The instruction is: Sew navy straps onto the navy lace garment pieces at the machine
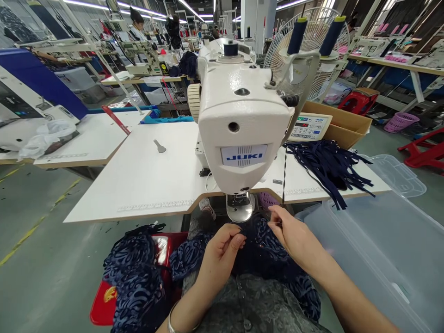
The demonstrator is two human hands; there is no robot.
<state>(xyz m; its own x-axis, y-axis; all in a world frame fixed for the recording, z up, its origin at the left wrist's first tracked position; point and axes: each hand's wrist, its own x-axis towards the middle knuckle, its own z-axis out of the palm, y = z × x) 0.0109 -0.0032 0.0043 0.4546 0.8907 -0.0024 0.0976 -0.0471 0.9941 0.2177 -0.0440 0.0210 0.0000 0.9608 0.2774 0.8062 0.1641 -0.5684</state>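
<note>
The white sewing machine [239,115] stands right in front of me, its round metal presser area [240,212] just above my hands. My left hand [224,249] pinches the edge of a navy garment [249,249] between thumb and fingertips. That garment, partly patterned, lies over my lap beneath the machine head. Just right of the presser area, my right hand [293,233] is closed with thumb and forefinger together; what it pinches is too small to make out. A dark twisted cord [285,171] hangs down close above that hand.
Navy fabric strips [329,162] are heaped on the white table [156,180] at right, beside a control panel [309,127] and a cardboard box [347,122]. More patterned garments [133,273] lie on a red stool [104,303] at left. A translucent bin [391,249] stands at right.
</note>
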